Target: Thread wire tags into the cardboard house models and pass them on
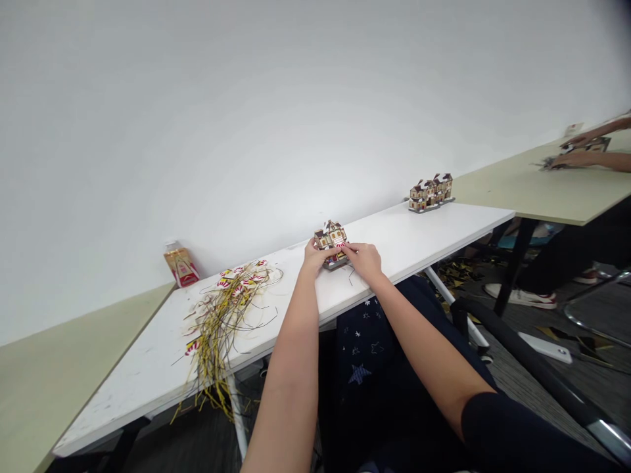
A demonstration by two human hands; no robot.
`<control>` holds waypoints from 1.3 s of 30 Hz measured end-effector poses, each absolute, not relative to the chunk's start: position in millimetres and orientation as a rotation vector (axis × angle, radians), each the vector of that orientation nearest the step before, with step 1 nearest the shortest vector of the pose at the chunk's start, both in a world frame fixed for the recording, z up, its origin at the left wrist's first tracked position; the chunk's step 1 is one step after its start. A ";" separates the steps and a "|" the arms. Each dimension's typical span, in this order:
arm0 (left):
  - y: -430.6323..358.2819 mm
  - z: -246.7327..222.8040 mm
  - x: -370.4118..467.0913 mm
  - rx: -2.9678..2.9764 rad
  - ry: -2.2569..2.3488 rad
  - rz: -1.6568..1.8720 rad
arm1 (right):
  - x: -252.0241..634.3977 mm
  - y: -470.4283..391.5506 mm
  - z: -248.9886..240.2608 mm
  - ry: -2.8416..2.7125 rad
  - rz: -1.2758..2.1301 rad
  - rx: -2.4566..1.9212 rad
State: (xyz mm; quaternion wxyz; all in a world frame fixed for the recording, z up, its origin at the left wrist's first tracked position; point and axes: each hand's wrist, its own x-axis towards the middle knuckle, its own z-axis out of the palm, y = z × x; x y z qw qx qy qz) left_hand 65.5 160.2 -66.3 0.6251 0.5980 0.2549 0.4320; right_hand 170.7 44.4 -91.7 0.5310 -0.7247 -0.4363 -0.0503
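"Where's the miniature house (325, 242)?"
"Near the white table (389, 244)'s front edge. The left hand (311, 259) grips its side; the right hand (365, 261) pinches a red-striped piece (340, 244) against its front."
"Around it?"
"Leftward, yellow stems (217, 335) overhang the edge. Rightward, open tabletop runs to a row of miniature houses (430, 193)."

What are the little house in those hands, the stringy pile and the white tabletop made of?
The little house could be painted resin or printed card; its coloured detail fits either. The stringy pile looks like thin cord or coated wire, some strands springing outward. The white tabletop seems smooth laminate, lightly marked.
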 end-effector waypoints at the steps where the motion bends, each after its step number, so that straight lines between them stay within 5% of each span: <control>1: 160.3 -66.3 65.7 1.371 0.590 0.985 | 171.2 45.0 -92.0 -1.019 -0.109 -1.720; 16: 167.4 -71.0 61.6 1.367 0.524 0.938 | 186.3 55.8 -102.6 -0.890 0.134 -1.388; 39: 163.1 -70.8 68.0 1.169 0.492 1.016 | 178.6 52.4 -96.5 -1.115 -0.121 -1.393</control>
